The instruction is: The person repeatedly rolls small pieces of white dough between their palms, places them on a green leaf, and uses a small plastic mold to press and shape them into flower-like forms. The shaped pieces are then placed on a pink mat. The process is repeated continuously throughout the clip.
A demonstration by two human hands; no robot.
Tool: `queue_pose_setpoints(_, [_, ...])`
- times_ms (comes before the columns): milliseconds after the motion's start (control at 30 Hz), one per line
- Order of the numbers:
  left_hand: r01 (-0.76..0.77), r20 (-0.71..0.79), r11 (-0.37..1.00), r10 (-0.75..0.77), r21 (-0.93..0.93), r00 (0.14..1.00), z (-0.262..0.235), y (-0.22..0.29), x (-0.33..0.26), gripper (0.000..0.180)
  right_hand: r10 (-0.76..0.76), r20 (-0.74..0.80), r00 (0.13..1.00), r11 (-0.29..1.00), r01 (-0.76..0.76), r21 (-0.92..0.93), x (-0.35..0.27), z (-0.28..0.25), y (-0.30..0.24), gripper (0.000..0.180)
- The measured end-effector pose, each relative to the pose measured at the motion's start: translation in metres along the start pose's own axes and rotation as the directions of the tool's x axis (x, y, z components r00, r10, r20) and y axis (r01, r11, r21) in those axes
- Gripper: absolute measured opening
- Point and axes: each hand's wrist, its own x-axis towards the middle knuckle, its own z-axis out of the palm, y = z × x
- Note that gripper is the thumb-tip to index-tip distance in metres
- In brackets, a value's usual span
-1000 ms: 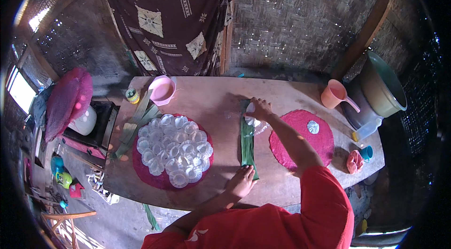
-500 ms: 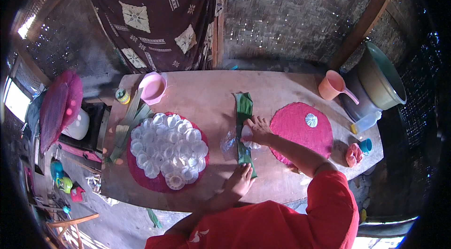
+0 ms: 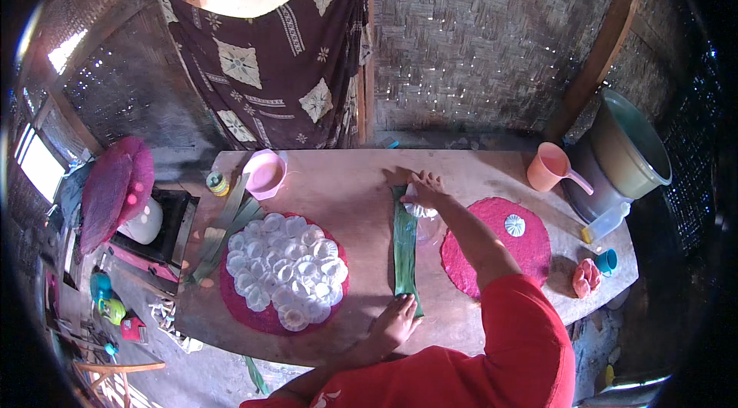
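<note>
One leaf (image 3: 405,254) lies bared midway: the right hand (image 3: 428,187), clutching a white wad (image 3: 419,210), has moved to twelve o'clock; left hand (image 3: 394,323) at six, grip unclear from here.

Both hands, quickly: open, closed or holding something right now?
Left hand: on a long green leaf strip, near end; open or closed, cannot tell.
Right hand: holding a round white fluted piece at the strip's far end.

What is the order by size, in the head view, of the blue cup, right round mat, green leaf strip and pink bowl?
Right round mat
Green leaf strip
Pink bowl
Blue cup
</note>
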Motion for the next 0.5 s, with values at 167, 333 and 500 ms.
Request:
queue_pose_setpoints(167, [0.29, 0.155, 0.8, -0.246, -0.525, 0.957, -0.014, -0.032, 0.029, 0.047, -0.147, -0.078, 0.986, 0.97, 0.128, -0.206, -0.019, -0.029, -0.036, 0.058])
queue_pose_setpoints(333, [0.327, -0.397, 0.781, -0.572, -0.532, 0.718, -0.033, -0.093, 0.071, 0.065, -0.187, -0.269, 0.945, 0.922, 0.263, 0.283, -0.109, -0.049, -0.054, 0.044])
queue_pose_setpoints(500, [0.02, -0.192, 0.712, -0.216, -0.702, 0.958, -0.046, -0.064, 0.073, 0.014, -0.004, -0.275, 0.961, 0.836, 0.155, 0.527, -0.162, -0.05, -0.031, 0.025])
